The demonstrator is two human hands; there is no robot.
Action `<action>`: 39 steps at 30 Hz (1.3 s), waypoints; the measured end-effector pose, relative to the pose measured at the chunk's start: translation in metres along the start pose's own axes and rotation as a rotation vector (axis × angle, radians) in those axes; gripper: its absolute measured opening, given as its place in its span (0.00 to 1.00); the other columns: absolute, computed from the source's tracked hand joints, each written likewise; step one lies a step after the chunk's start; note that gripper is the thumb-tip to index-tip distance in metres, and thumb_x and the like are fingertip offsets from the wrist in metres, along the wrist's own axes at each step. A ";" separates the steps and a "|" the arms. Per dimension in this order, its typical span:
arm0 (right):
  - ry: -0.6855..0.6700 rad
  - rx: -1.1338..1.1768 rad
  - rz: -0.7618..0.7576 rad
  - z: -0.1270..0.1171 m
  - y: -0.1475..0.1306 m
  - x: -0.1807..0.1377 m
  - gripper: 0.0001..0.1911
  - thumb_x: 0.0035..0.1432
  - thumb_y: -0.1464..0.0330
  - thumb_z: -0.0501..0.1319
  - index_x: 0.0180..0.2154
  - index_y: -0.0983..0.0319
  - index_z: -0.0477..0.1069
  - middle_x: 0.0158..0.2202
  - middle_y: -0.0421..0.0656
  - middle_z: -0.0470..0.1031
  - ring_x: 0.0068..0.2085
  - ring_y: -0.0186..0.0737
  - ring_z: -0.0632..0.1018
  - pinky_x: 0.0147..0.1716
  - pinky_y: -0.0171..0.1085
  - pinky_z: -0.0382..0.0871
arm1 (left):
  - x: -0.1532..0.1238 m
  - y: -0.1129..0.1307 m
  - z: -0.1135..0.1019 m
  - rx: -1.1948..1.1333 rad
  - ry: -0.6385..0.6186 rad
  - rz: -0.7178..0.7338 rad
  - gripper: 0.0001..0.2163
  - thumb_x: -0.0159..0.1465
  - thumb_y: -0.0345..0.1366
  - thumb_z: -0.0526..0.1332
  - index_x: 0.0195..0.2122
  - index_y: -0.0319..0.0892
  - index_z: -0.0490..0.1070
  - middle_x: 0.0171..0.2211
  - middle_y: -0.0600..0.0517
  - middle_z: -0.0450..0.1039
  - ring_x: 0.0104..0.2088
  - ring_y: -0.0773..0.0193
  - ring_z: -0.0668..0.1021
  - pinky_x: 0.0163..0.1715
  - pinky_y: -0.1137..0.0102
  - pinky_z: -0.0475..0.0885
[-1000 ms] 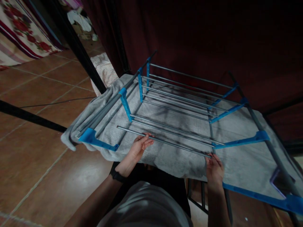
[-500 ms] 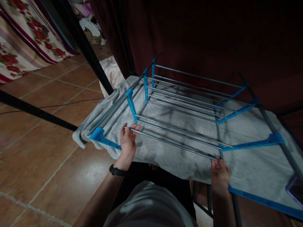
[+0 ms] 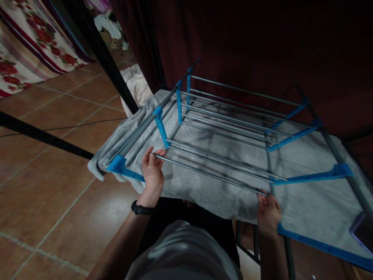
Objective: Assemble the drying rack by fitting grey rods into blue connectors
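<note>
A rack frame of grey tubes and blue plastic brackets lies on a grey blanket. Along its near side, a thin metal rod runs between my two hands. My left hand grips the rod's left end between thumb and fingers, close to the front-left blue bracket. The rod's right end is in the fingers of my right hand, just above the front-right blue bracket. Both rod ends are apart from the front brackets.
A phone-like dark object lies on the blanket at far right. Black metal posts stand at the left, and a dark red curtain hangs behind. Tiled floor and a thin cable show at left.
My left hand has shifted slightly left and up with the rod's end. My right hand has also moved slightly up and left. The whole view has shifted a little.
</note>
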State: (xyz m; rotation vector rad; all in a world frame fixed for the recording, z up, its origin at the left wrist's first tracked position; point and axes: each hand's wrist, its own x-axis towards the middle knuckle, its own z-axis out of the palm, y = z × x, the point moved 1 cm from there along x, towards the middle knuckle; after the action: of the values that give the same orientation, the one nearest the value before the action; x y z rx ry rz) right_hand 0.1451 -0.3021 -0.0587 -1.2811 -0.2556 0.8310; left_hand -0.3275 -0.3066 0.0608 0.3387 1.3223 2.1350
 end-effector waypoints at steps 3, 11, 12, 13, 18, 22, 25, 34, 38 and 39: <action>0.020 -0.007 0.003 0.003 0.000 -0.002 0.16 0.46 0.66 0.74 0.37 0.59 0.73 0.30 0.34 0.79 0.31 0.29 0.80 0.40 0.33 0.81 | 0.002 -0.001 -0.001 0.000 0.030 0.022 0.18 0.62 0.45 0.69 0.50 0.45 0.72 0.33 0.55 0.80 0.36 0.65 0.83 0.46 0.65 0.76; 0.013 -0.026 -0.020 0.008 -0.003 -0.004 0.18 0.48 0.63 0.76 0.33 0.58 0.68 0.25 0.29 0.73 0.26 0.27 0.77 0.36 0.31 0.81 | 0.008 -0.003 -0.002 -0.007 0.091 -0.005 0.16 0.58 0.41 0.72 0.44 0.44 0.71 0.28 0.57 0.75 0.29 0.68 0.80 0.34 0.72 0.73; 0.003 -0.030 -0.025 0.008 -0.003 -0.006 0.18 0.49 0.62 0.75 0.33 0.58 0.68 0.25 0.29 0.72 0.26 0.27 0.77 0.35 0.30 0.80 | 0.008 -0.003 -0.002 -0.002 0.094 -0.009 0.16 0.58 0.40 0.72 0.44 0.44 0.71 0.28 0.57 0.75 0.29 0.68 0.80 0.34 0.72 0.73; -0.008 -0.033 -0.028 0.009 -0.004 -0.007 0.19 0.49 0.61 0.76 0.33 0.58 0.67 0.26 0.28 0.72 0.26 0.26 0.77 0.35 0.30 0.80 | 0.009 -0.003 -0.003 0.003 0.094 -0.011 0.15 0.59 0.39 0.72 0.44 0.44 0.71 0.28 0.57 0.75 0.29 0.69 0.80 0.34 0.73 0.73; -0.006 -0.036 -0.040 0.012 -0.006 -0.011 0.20 0.48 0.59 0.76 0.33 0.57 0.67 0.26 0.29 0.73 0.26 0.26 0.77 0.32 0.28 0.78 | 0.012 -0.007 -0.001 -0.011 0.122 0.002 0.12 0.62 0.36 0.69 0.43 0.43 0.69 0.26 0.59 0.73 0.28 0.69 0.78 0.35 0.72 0.73; 0.019 -0.036 -0.022 0.014 -0.008 -0.011 0.21 0.48 0.58 0.76 0.32 0.57 0.66 0.22 0.28 0.71 0.24 0.26 0.75 0.30 0.27 0.76 | 0.012 -0.009 0.003 -0.003 0.139 -0.016 0.10 0.65 0.34 0.67 0.45 0.42 0.67 0.26 0.58 0.74 0.26 0.69 0.77 0.31 0.73 0.70; 0.026 -0.047 -0.009 0.014 -0.010 -0.011 0.20 0.48 0.58 0.75 0.32 0.57 0.66 0.21 0.28 0.70 0.24 0.26 0.74 0.27 0.26 0.73 | 0.011 -0.010 0.004 0.003 0.129 -0.018 0.14 0.64 0.37 0.69 0.45 0.43 0.66 0.27 0.58 0.73 0.26 0.69 0.77 0.32 0.73 0.69; 0.030 -0.066 -0.031 0.015 -0.011 -0.014 0.19 0.49 0.58 0.74 0.35 0.56 0.66 0.23 0.27 0.69 0.23 0.27 0.73 0.25 0.26 0.68 | 0.013 -0.015 0.004 0.006 0.171 0.033 0.11 0.65 0.33 0.67 0.43 0.43 0.64 0.29 0.59 0.71 0.26 0.71 0.75 0.32 0.72 0.71; 0.036 -0.061 -0.034 0.015 -0.009 -0.012 0.18 0.49 0.59 0.73 0.36 0.56 0.68 0.24 0.29 0.70 0.23 0.28 0.73 0.24 0.27 0.68 | 0.012 -0.015 0.007 0.050 0.196 0.025 0.08 0.67 0.31 0.63 0.44 0.43 0.65 0.27 0.61 0.69 0.26 0.71 0.74 0.30 0.73 0.68; 0.036 -0.057 -0.032 0.015 -0.009 -0.012 0.17 0.49 0.60 0.72 0.37 0.57 0.69 0.25 0.29 0.71 0.24 0.28 0.73 0.25 0.27 0.68 | 0.012 -0.015 0.008 0.066 0.195 0.021 0.06 0.67 0.31 0.62 0.44 0.42 0.66 0.27 0.61 0.68 0.26 0.71 0.74 0.29 0.74 0.68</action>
State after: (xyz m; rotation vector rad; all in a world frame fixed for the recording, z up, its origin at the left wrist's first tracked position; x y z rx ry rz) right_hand 0.1315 -0.2995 -0.0426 -1.3405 -0.2722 0.7780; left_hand -0.3275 -0.2893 0.0500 0.1750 1.5067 2.1906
